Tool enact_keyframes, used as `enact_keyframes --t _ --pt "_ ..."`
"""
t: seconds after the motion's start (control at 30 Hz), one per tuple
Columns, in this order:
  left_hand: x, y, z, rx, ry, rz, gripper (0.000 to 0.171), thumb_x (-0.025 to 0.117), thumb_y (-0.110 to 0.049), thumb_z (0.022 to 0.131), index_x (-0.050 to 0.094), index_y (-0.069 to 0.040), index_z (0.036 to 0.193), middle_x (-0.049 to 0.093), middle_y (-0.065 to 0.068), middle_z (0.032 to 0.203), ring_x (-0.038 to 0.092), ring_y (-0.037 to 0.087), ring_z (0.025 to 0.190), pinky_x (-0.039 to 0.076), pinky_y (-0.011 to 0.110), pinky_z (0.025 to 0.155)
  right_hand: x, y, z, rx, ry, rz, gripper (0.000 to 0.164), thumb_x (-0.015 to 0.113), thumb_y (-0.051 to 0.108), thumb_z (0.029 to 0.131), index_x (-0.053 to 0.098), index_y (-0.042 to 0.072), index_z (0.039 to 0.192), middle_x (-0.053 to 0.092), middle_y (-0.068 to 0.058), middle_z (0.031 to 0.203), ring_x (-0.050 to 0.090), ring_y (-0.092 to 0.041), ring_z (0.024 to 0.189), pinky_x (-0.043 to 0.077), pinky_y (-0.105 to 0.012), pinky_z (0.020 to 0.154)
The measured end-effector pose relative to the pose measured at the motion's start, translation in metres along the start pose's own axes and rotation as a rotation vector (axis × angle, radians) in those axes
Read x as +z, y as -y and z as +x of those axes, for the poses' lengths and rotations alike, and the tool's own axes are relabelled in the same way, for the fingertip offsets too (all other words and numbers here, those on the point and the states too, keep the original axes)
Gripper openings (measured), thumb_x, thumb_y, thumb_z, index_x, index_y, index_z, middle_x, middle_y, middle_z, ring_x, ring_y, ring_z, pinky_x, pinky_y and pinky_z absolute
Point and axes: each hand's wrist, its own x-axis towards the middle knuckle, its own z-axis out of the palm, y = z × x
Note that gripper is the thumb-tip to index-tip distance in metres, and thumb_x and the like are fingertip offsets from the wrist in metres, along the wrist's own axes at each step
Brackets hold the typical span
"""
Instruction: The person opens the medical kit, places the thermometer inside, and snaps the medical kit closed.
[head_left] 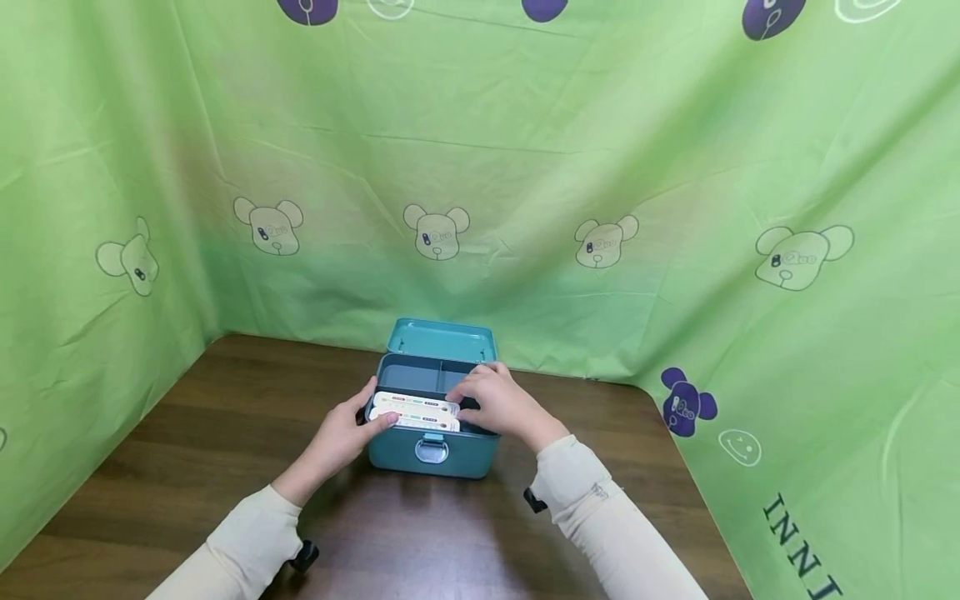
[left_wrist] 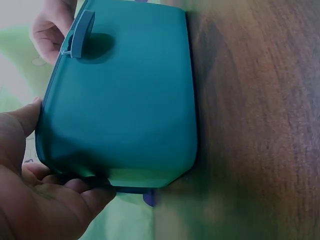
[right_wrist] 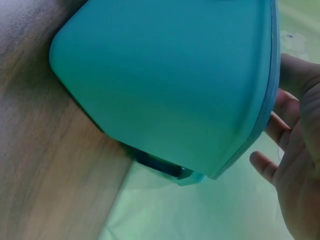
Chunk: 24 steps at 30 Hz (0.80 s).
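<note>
A teal lidded box stands on the table, its lid tipped back. Inside, two long white packets with small coloured print lie one behind the other along the front part. My left hand grips the box's left end, the thumb over the front rim by the near packet and the fingers curled along the outside wall. Over the right part of the box, my right hand reaches in with bent fingers, thumb and forefinger at the packets' right ends. I cannot tell whether they pinch a packet.
Behind the packets sits a grey-blue tray with a divider. A metal-trimmed latch projects from the box's front. The brown wooden table surrounds the box, and a green printed curtain hangs close behind the lid.
</note>
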Motion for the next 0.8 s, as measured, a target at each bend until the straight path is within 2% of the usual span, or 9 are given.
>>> enact_keyframes --t 0.2,0.43,0.6,0.8 --pt "0.003 0.003 -0.001 -0.001 -0.001 -0.01 0.094 0.07 -0.051 0.095 0.023 -0.006 0.163 0.032 0.018 0.165 0.031 0.039 0.151 0.031 0.056 0.12 0.003 0.001 -0.01 0.009 -0.059 0.023 0.024 0.076 0.022 0.094 0.077 0.019 0.117 0.075 0.006 0.116 0.061 -0.018 0.114 0.039 -0.048 0.102" --pt "-0.005 -0.001 0.0 0.012 -0.026 -0.025 0.091 0.072 -0.049 0.094 0.03 -0.001 0.16 0.038 0.019 0.162 0.037 0.038 0.149 0.036 0.055 0.118 0.007 -0.001 -0.02 0.027 -0.15 0.079 0.021 0.071 0.027 0.097 0.077 0.018 0.116 0.075 0.006 0.116 0.06 -0.018 0.114 0.039 -0.047 0.105" --pt "-0.01 -0.004 0.01 0.031 -0.075 -0.091 0.079 0.068 -0.043 0.099 0.036 0.0 0.157 0.041 0.019 0.16 0.044 0.034 0.145 0.042 0.049 0.114 0.011 -0.006 -0.024 0.071 -0.246 0.159 0.019 0.071 0.025 0.098 0.077 0.017 0.114 0.075 0.005 0.111 0.06 -0.018 0.111 0.039 -0.047 0.106" --pt "-0.015 -0.004 0.028 0.05 -0.124 -0.177 0.067 0.063 -0.033 0.103 0.039 0.0 0.156 0.045 0.02 0.157 0.045 0.034 0.145 0.041 0.048 0.116 0.018 -0.017 -0.026 0.135 -0.385 0.261 0.017 0.071 0.022 0.098 0.077 0.013 0.111 0.074 0.001 0.11 0.061 -0.023 0.114 0.038 -0.052 0.11"
